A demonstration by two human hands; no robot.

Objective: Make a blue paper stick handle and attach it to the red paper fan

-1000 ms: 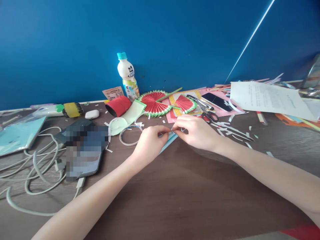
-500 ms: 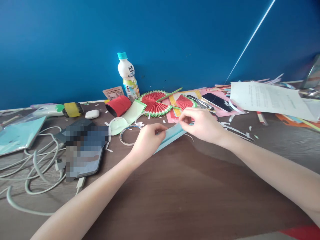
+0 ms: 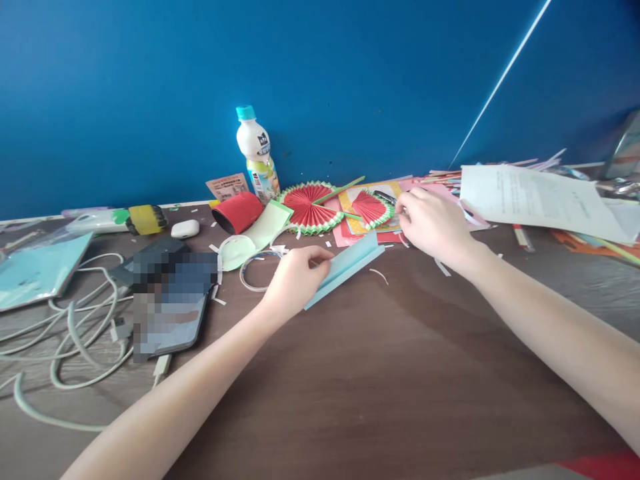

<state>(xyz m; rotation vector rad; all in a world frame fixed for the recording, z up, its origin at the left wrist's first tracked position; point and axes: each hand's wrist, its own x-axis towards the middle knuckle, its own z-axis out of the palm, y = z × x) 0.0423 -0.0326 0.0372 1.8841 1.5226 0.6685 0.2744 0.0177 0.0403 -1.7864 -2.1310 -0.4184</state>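
My left hand (image 3: 300,277) pinches the near left end of a light blue strip of folded paper (image 3: 350,263), thumb and fingers closed on it. The paper has lengthwise creases, and one side stands up at the far end. My right hand (image 3: 435,223) is apart from the paper, to its right and farther back, with curled fingers over a dark, slim tool (image 3: 385,197) that is partly hidden. Whether the fingers hold anything cannot be made out. Just left of them lies a small red paper fan with a green and white edge (image 3: 370,209).
A larger pleated fan (image 3: 310,207), a red tube (image 3: 237,212) and a bottle (image 3: 257,153) stand along the blue wall. Phone (image 3: 185,307), cables (image 3: 70,333) and an earbud case (image 3: 185,229) lie left. Printed sheets (image 3: 540,200) lie right, with paper scraps about.
My right hand has let go of the blue paper and moved right and slightly back, over the things there. The paper's far end now shows. My left hand has stayed in place.
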